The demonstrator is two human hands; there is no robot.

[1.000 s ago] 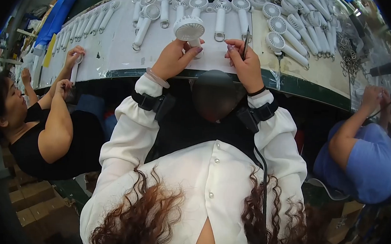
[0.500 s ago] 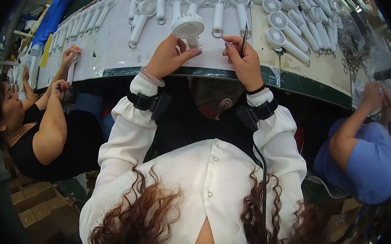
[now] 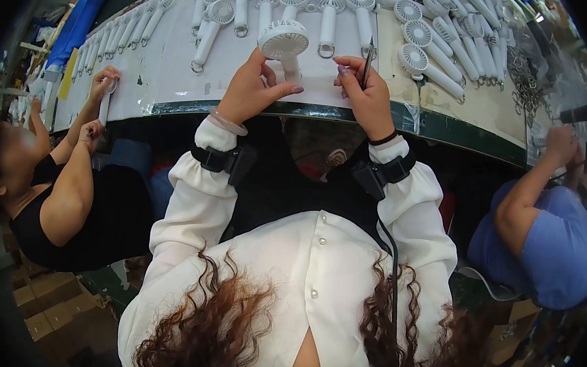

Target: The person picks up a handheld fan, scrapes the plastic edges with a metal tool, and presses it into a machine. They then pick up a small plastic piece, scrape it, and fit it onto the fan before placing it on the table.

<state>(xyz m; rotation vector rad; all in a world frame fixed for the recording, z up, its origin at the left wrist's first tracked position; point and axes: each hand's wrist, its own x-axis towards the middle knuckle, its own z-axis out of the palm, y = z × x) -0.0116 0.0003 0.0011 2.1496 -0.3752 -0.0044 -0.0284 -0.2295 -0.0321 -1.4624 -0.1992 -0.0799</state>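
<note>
A white handheld fan point(image 3: 284, 41) is in my left hand point(image 3: 251, 92), its round grille head tilted up toward me and its handle running down beside my fingers. The thumb of that hand points out to the right below the handle. My right hand point(image 3: 369, 101) is closed around a slim, dark, pointed tool point(image 3: 367, 65) that looks like tweezers, tip upward. Its thumb and forefinger come together left of the tool; whether they pinch anything small cannot be made out. A short gap separates my right fingers from the fan.
Several white handheld fans point(image 3: 212, 33) lie beyond my hands, some with metal rings on their handles. More are heaped at the right point(image 3: 449, 47), near a pile of metal clips or chains point(image 3: 531, 92). Co-workers sit at left point(image 3: 65, 193) and right point(image 3: 544, 238). The table's dark green edge point(image 3: 313, 111) curves before me.
The fan has shifted slightly, and my left thumb now sits lower, showing more of the handle. My right hand has barely moved, still holding the tool.
</note>
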